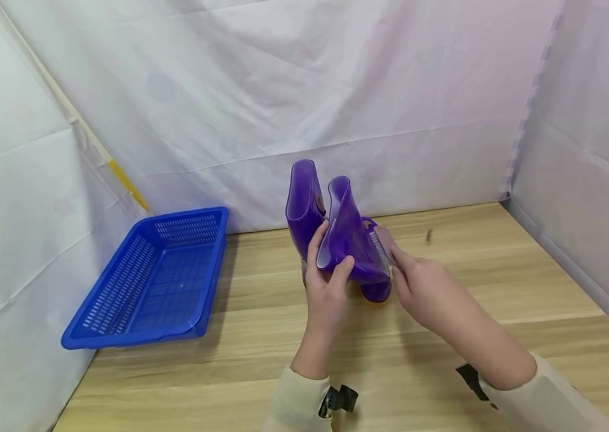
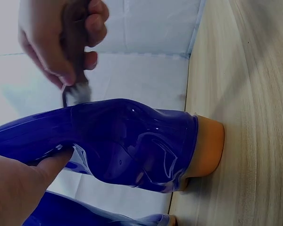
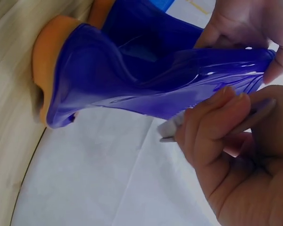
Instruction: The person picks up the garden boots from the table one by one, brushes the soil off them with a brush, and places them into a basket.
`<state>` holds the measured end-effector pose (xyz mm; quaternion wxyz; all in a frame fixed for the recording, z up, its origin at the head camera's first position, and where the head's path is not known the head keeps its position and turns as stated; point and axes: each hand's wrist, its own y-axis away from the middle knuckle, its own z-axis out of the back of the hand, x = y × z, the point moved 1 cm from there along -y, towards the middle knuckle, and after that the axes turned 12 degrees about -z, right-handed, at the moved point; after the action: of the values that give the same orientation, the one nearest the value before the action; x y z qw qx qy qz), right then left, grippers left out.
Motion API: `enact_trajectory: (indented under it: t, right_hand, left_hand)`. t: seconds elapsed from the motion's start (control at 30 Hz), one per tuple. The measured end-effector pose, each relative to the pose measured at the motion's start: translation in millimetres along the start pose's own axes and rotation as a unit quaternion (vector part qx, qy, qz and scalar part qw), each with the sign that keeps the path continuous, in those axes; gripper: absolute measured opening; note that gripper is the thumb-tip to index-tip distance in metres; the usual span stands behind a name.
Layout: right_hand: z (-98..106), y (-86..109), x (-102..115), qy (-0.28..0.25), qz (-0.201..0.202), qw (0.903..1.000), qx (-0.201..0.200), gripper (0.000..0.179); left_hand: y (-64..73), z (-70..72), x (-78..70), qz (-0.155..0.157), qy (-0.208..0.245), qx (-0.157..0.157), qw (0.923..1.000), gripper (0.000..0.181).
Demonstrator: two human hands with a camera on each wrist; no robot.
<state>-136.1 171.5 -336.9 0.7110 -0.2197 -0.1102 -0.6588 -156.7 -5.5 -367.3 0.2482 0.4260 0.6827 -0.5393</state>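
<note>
My left hand (image 1: 327,294) grips the shaft of a purple rain boot (image 1: 355,240) near its top opening, thumb on the near side. The boot has an orange sole (image 2: 208,146) that meets the table. With my right hand (image 1: 427,292) I hold a scrubbing brush (image 1: 383,243) by its handle. Its pale bristles (image 2: 79,94) are right at the boot's shaft in the left wrist view. The second purple boot (image 1: 302,201) stands upright just left of the gripped one, partly hidden by my left hand.
A blue plastic basket (image 1: 211,282) with slotted walls sits at the left of the wooden table (image 1: 261,360). White cloth (image 1: 261,90) hangs behind and at both sides. A pole with a yellow end (image 1: 126,183) leans behind the basket.
</note>
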Motion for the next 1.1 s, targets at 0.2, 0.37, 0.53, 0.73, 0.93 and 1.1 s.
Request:
enact_trajectory:
  t: [0.2,0.37,0.53,0.73,0.93,1.1]
  right_hand:
    - [-1.9,3.2,9.6,-0.026,0.030,0.9990,-0.020,0.047]
    - [-11.9,4.3,9.3,-0.026,0.061,0.9978,-0.008,0.047]
    - [-18.3,7.0,2.8,-0.024,0.053,0.9981,0.017,0.048]
    - [-19.8,6.4,-1.0,0.001,0.047,0.9986,0.024,0.047]
    - [-15.5,3.0,-4.2,0.028,0.031,0.9989,0.024,0.047]
    - [-10.6,3.4,-8.0,0.022,0.004,0.9979,0.060,0.048]
  left_hand:
    - [-0.2,0.1,-1.2,-0.012,-0.003,0.019,0.9997,0.067]
    - [-0.4,1.0,-2.1,-0.013,-0.009,0.018,0.9997,0.067]
    - [2.6,2.7,-2.8,0.000,-0.018,0.013,0.9997,0.068]
    - [3.7,2.5,-3.1,0.006,-0.023,0.017,0.9996,0.068]
    - [-0.8,0.9,-5.7,0.004,-0.035,0.024,0.9991,0.068]
    - [-1.9,0.3,-6.5,0.004,-0.045,0.027,0.9986,0.071]
